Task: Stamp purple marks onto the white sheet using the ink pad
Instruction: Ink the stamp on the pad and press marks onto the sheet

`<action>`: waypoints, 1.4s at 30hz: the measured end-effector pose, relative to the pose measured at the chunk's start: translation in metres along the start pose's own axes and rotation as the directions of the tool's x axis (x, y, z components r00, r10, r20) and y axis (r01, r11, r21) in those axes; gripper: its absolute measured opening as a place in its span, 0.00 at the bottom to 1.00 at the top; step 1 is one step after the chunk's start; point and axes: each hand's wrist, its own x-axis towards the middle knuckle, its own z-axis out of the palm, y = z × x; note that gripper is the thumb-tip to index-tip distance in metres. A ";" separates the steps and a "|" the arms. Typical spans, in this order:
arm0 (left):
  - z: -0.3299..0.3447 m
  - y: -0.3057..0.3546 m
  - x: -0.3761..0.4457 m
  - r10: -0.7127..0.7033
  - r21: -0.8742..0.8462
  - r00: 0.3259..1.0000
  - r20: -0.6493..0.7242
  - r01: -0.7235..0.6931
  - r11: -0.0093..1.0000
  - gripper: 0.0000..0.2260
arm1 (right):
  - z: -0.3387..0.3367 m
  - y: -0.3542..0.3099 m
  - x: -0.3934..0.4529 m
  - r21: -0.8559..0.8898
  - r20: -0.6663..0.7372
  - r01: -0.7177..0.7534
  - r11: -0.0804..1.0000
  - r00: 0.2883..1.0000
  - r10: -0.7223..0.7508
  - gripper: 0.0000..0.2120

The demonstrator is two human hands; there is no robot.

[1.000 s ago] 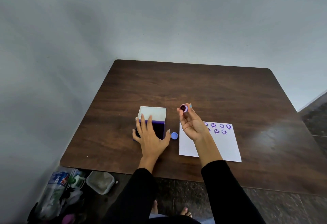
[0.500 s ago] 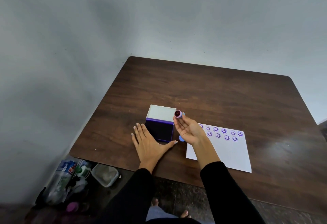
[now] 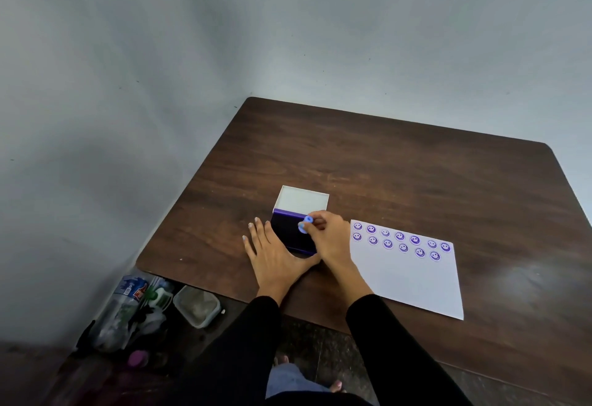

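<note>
Pressing: right hand (image 3: 330, 235) holds a small blue stamp (image 3: 306, 224) down onto the ink pad (image 3: 293, 234), fingertips pinched closed around the stamp's top.
Left hand (image 3: 272, 253): flat on the table (image 3: 400, 174), fingers spread and holding nothing, thumb lying along the pad's near edge, palm beside the pad's left side.
Ink pad: open, dark purple surface facing up, white lid (image 3: 302, 199) hinged back toward the table's far edge; sits near the table's near-left corner.
White sheet (image 3: 413, 280): just right of the right hand, close to the near edge; two rows of purple smiley marks (image 3: 415, 240) along its far side, the near part blank.
Floor, left of table: plastic bottles (image 3: 128, 306) and a clear container (image 3: 197, 306).
</note>
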 end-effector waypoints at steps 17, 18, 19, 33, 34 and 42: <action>0.005 -0.002 0.001 0.008 -0.025 1.000 -0.024 -0.008 1.000 0.50 | 0.020 0.003 -0.013 -0.319 0.076 0.177 0.931 0.984 -0.161 0.10; 0.005 -0.002 0.001 0.009 -0.025 1.000 -0.019 -0.010 1.000 0.50 | 0.020 0.003 -0.012 -0.323 0.078 0.171 0.931 0.985 -0.153 0.10; 0.005 -0.002 0.001 0.010 -0.027 1.000 -0.017 -0.010 1.000 0.51 | 0.020 0.002 -0.011 -0.327 0.082 0.165 0.931 0.986 -0.146 0.10; 0.005 -0.003 0.001 0.004 -0.049 1.000 -0.013 -0.004 0.999 0.51 | 0.023 -0.003 -0.003 -0.384 0.109 0.130 0.914 0.989 -0.096 0.10; 0.005 -0.003 0.001 0.004 -0.052 1.000 -0.013 -0.005 0.999 0.51 | 0.023 -0.003 -0.003 -0.385 0.106 0.125 0.914 0.990 -0.090 0.10; 0.005 -0.002 0.001 0.006 -0.053 1.000 -0.019 -0.007 0.999 0.49 | 0.025 -0.003 -0.005 -0.395 0.124 0.154 0.905 0.986 -0.114 0.09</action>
